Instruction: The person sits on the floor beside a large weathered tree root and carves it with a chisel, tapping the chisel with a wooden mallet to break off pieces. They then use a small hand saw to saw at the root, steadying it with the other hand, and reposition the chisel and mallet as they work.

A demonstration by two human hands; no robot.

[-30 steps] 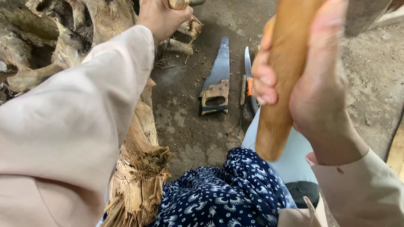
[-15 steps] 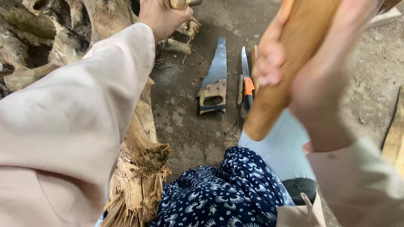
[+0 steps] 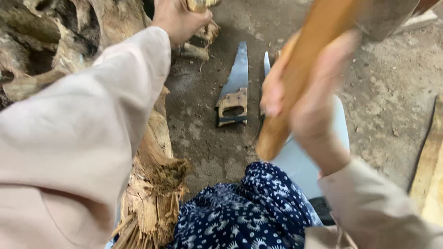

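The wooden mallet handle [image 3: 302,87] runs on a slant from about 6 o'clock up toward 1 o'clock on the right side of the view, its rounded butt end hanging over the pale seat [image 3: 318,161] and its dark grey head [image 3: 385,16] cut off by the top edge. The right hand [image 3: 304,92] is raised and blurred, its fingers [image 3: 272,97] wrapped tight round the middle of the handle, with the wrist bent and the beige sleeve [image 3: 369,207] coming in from 5 o'clock. The left arm reaches straight out toward 12 o'clock, its loose sleeve [image 3: 83,129] filling the left of the frame, and the left hand [image 3: 177,18] is closed in a fist round a small wooden tool handle [image 3: 198,4] held against the gnarled tree stump [image 3: 55,41]; what lies below the fist cannot be told. Splintered, fibrous wood [image 3: 154,193] sticks out at 7 o'clock. On the dirt floor [image 3: 392,92] between the hands lies a handsaw [image 3: 235,87], its blade pointing to 12 o'clock, with a second blade [image 3: 266,62] just beside it at 3 o'clock. Dark blue patterned cloth [image 3: 244,212] covers the lap at 6 o'clock.
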